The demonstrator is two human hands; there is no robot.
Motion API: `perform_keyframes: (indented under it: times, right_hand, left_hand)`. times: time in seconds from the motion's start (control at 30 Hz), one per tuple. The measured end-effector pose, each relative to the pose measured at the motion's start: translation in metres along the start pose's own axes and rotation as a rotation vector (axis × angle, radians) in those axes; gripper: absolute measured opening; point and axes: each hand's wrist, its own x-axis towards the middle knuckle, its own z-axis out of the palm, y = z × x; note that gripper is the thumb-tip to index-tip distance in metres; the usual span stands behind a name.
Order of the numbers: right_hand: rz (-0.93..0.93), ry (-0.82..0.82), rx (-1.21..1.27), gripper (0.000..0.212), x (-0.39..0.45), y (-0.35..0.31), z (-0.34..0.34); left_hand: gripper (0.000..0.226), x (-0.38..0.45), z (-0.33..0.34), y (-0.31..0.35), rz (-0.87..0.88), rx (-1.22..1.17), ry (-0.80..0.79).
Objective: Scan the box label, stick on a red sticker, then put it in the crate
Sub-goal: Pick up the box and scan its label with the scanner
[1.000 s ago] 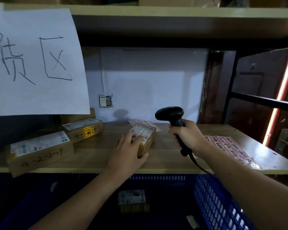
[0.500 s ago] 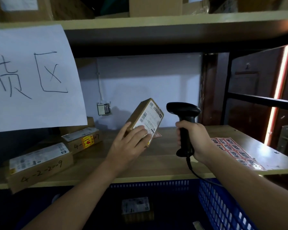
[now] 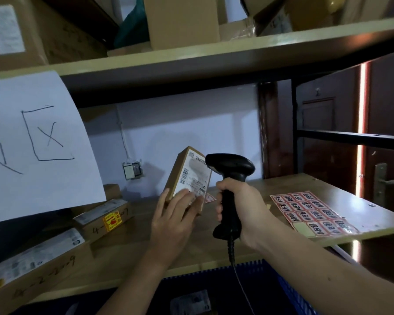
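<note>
- At centre frame my left hand [image 3: 176,214] is closed around the lower end of the box [image 3: 187,178], thumb on the left edge and fingers spread over the bottom of its white label [image 3: 195,178]. The box is tilted up off the shelf [image 3: 132,251], label facing right.
- My right hand [image 3: 241,208] is wrapped tight around the handle of the black scanner [image 3: 229,176], whose head sits just beside the label's upper right corner, nearly touching.
- I judge the scan to be the step in hand; no red sticker shows on this box that I can make out.
- The box looks like small, stiff cardboard, and I'd judge it light since one hand props it by its end. The label face may be slick, so I'd grip the cardboard edges and keep my fingers off the barcode.
- The sticker sheet [image 3: 309,212] lies flat at right of frame on the shelf, well apart from the box.
- The blue crate [image 3: 291,294] sits at the bottom edge, below the shelf front.
</note>
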Motion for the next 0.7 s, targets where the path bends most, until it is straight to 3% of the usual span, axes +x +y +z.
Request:
perform_keyframes:
  times: [0.7]
  right_hand:
    - [-0.014,0.042,-0.031,0.012,-0.0023,-0.0016,-0.0016]
  left_hand:
    - [0.067,-0.0009,-0.0009,0.0004,-0.038,-0.015,0.000]
